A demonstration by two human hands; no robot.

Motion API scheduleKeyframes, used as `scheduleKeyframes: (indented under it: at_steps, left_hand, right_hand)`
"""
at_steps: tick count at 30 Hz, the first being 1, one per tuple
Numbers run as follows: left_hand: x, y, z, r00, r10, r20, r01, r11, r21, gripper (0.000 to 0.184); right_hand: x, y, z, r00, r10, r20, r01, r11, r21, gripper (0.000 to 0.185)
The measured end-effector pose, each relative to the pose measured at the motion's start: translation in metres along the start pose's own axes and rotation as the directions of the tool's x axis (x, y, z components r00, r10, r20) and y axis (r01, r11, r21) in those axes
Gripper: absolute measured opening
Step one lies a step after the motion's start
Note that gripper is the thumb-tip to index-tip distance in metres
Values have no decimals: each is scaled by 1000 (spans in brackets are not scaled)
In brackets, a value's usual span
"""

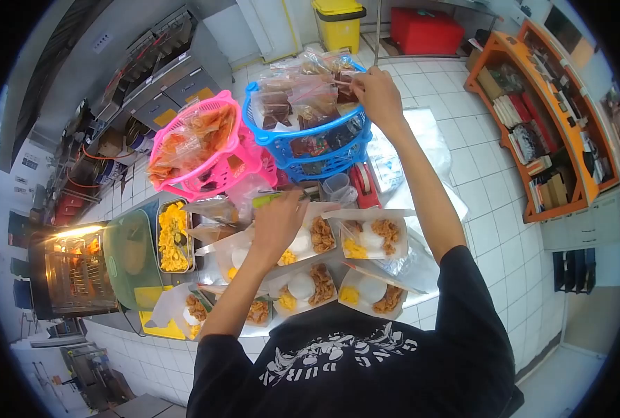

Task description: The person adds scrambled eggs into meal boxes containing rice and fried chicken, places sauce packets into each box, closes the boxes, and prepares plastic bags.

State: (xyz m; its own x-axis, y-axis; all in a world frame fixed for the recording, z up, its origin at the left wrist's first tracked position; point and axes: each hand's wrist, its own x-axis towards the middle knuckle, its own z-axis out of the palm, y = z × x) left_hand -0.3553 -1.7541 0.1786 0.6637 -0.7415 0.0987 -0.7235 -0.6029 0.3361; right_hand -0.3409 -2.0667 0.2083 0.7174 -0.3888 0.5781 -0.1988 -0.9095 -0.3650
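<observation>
My right hand (378, 96) reaches over the right rim of the blue basket (303, 148), its fingers closed on a small plastic packet of dark sauce (345, 89) at the top. More clear packets of brown contents fill that basket. Lower and to the left, my left hand (280, 221) is closed around a slim green item (265, 200), whose kind I cannot make out. Beneath it stand open paper boxes of rice, fried chicken and yellow egg, such as one box (374, 240) at the right. A metal tray of yellow scrambled egg (173, 237) lies left of this hand.
A pink basket (198, 182) of orange packets stands beside the blue one. A red tape dispenser (364, 185) and clear cups (338, 188) sit behind the boxes. At left are a green lid (130, 258) and a lit food warmer (76, 272). An orange shelf (526, 118) stands right.
</observation>
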Motion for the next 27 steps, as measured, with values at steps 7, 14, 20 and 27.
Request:
scheduleKeyframes:
  at_steps: [7,14,20,27]
  left_hand:
    - [220,67,-70,757,512,-406,-504,853,135,25]
    - [294,67,-36,887,458,59,-460,864,204,22]
    - [193,64,-105,821,331,-464,-433,892,-129,19]
    - [23,17,-126,949,152,-276,-199,968,-150,12]
  right_hand:
    - [-30,-1,-20,992,34,-122,28,881,472,14]
    - [-53,-2,-81,931,362,-55,-137,484,864,15]
    - [1,33,-68,856,465,227,-437,415,798,19]
    - [94,55,38,977,164,133,-202,913,356,36]
